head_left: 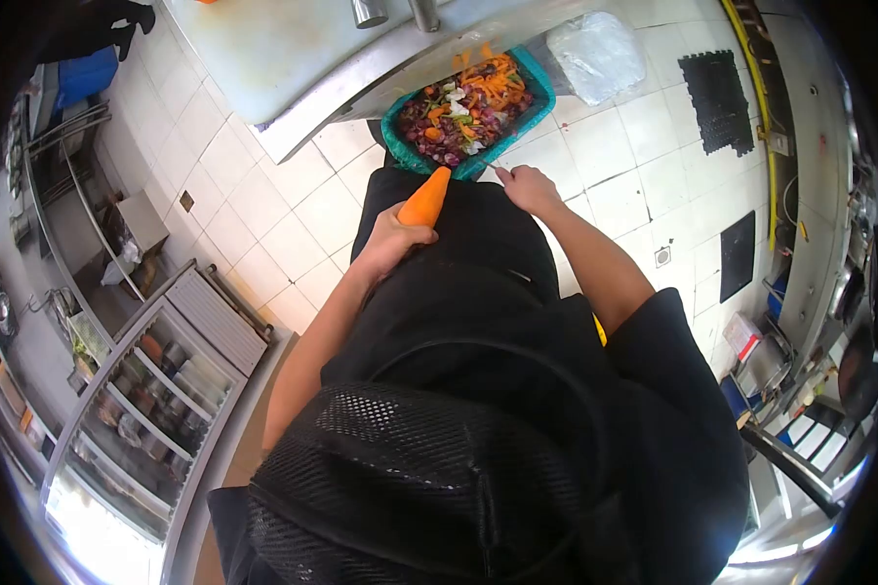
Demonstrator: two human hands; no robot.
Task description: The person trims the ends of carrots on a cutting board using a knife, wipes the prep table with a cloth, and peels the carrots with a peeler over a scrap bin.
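Observation:
My left hand [400, 239] is wrapped round the thick end of an orange carrot [426, 201], whose tip points up toward a teal bin. The bin [539, 109] holds vegetable scraps [468, 107], with orange peels at its upper right and dark red pieces below. To the right, my right hand [531, 188] is closed round the handle of a small thin tool [493, 167] at the bin's lower edge. Most of that tool is hidden, and its kind is hard to make out.
A white cutting board [263, 49] lies on the metal counter above. A clear plastic bag [595, 58] is right of the bin. Black mats [717, 102] lie on the tiled floor. A glass-topped cabinet [151, 409] stands at the left, shelves [800, 409] at the right.

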